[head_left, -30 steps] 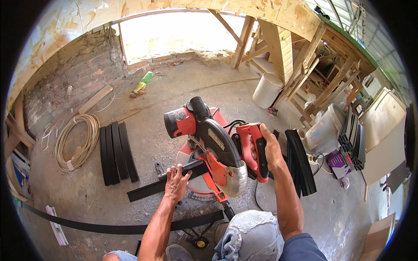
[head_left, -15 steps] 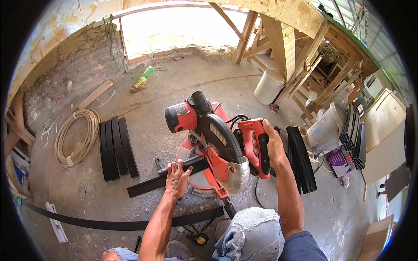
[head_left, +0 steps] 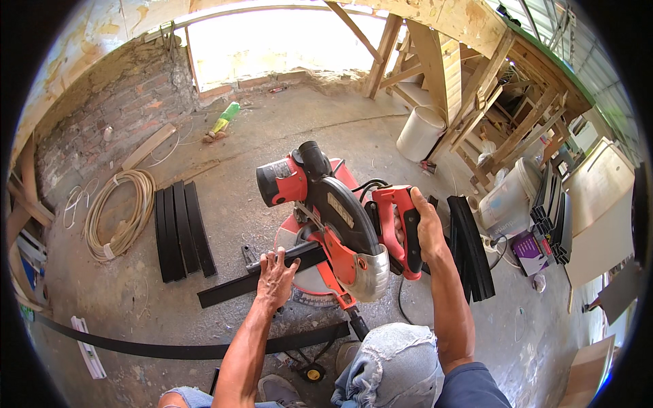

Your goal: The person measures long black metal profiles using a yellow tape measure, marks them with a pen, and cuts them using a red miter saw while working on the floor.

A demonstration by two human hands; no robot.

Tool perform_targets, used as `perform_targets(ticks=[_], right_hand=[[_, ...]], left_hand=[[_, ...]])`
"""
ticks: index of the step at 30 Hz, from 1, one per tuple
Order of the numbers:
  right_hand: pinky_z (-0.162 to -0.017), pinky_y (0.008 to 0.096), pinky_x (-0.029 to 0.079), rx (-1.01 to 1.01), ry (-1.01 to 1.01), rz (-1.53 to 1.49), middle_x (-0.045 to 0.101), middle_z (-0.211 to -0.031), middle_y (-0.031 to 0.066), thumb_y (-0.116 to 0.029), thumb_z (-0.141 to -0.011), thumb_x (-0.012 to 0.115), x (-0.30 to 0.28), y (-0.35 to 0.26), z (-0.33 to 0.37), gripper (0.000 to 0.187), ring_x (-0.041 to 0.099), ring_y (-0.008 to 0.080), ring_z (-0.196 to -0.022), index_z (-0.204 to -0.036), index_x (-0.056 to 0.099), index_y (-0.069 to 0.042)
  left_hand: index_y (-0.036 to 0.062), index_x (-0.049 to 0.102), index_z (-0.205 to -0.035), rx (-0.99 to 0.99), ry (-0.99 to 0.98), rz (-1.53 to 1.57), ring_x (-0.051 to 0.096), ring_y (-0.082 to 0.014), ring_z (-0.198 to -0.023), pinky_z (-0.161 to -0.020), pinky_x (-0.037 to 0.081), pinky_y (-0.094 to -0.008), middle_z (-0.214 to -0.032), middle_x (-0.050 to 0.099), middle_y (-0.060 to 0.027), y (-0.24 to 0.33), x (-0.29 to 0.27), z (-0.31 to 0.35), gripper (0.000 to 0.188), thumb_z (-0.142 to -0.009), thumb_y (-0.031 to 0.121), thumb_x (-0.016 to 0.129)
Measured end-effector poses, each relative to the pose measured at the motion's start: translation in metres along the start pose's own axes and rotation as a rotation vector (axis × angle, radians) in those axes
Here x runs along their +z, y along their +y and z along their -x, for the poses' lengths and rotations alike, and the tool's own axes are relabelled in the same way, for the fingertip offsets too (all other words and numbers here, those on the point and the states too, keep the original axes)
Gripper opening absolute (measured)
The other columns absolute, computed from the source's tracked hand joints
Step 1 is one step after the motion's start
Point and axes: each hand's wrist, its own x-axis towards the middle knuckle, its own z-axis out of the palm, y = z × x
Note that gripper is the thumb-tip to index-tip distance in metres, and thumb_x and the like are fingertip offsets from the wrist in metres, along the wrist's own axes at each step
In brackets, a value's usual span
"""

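Observation:
A red and black miter saw (head_left: 345, 224) stands on the concrete floor before me. Wrapped around its red and black handle (head_left: 410, 234) is my right hand (head_left: 428, 228); the trigger area is hidden by the fingers. A black strip (head_left: 228, 291) lies across the saw's base against the fence, one end reaching out to the left. My left hand (head_left: 274, 280) is closed over the strip and fence, its fingers bent over the fence's top edge. The blade guard (head_left: 369, 275) hides where the strip passes under the saw head.
Several cut black strips (head_left: 182, 231) lie to the left, beside a coiled hose (head_left: 121, 214). More black strips (head_left: 469, 248) rest right of the saw. A long black strip (head_left: 170, 351) crosses the floor near my feet, by a tape measure (head_left: 313, 373). Buckets (head_left: 507, 204) stand farther right.

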Motion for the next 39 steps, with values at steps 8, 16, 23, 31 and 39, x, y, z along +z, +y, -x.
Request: perform_targets(ticks=[8,16,23,31,39], right_hand=[[-0.049,0.0287,0.047,0.005,-0.017,-0.014,0.059,-0.066,0.0059,-0.063,-0.099,0.044,-0.0017,-0.0008,0.0002,0.065,0.056,0.0141,-0.052,-0.088,0.064,-0.003],[-0.048,0.029,0.046,-0.003,-0.013,-0.009,0.059,-0.065,0.0055,-0.063,-0.1,0.043,-0.0019,0.0008,-0.0002,0.064,0.055,0.0139,-0.052,-0.088,0.064,-0.003],[-0.048,0.0288,0.046,-0.015,-0.017,-0.019,0.058,-0.064,0.0054,-0.063,-0.1,0.043,-0.0021,0.0022,-0.0012,0.064,0.055,0.0138,-0.051,-0.085,0.064,-0.004],[-0.048,0.0288,0.046,-0.019,-0.01,-0.004,0.058,-0.063,0.0056,-0.064,-0.099,0.044,-0.0015,0.0025,-0.0007,0.065,0.055,0.014,-0.05,-0.085,0.064,-0.004],[-0.048,0.0281,0.046,-0.033,0.003,0.02,0.059,-0.064,0.0053,-0.067,-0.098,0.043,-0.002,0.0061,0.0028,0.069,0.056,0.0139,-0.05,-0.088,0.065,-0.002]], left_hand=[[0.0182,0.065,-0.13,0.018,0.004,-0.01,0.039,-0.0363,-0.124,-0.107,0.026,-0.0495,-0.133,0.042,-0.0194,-0.0003,0.0001,-0.0009,0.055,-0.077,0.013,0.076],[0.0188,0.065,-0.13,0.001,-0.002,0.036,0.039,-0.0365,-0.124,-0.108,0.026,-0.0511,-0.133,0.042,-0.0188,-0.0011,0.0009,0.0,0.055,-0.077,0.013,0.076],[0.0206,0.063,-0.134,-0.035,-0.085,0.085,0.039,-0.0395,-0.129,-0.111,0.025,-0.0555,-0.139,0.041,-0.0208,0.0014,-0.005,-0.0019,0.051,-0.083,0.011,0.067],[0.0202,0.063,-0.133,-0.057,-0.06,0.059,0.042,-0.0387,-0.126,-0.11,0.026,-0.0542,-0.136,0.044,-0.0193,0.0035,-0.0037,-0.002,0.051,-0.083,0.009,0.064],[0.0198,0.065,-0.132,-0.07,-0.063,0.037,0.041,-0.0373,-0.125,-0.11,0.025,-0.0525,-0.133,0.045,-0.0193,0.0068,-0.0036,-0.0043,0.05,-0.084,0.008,0.061]])
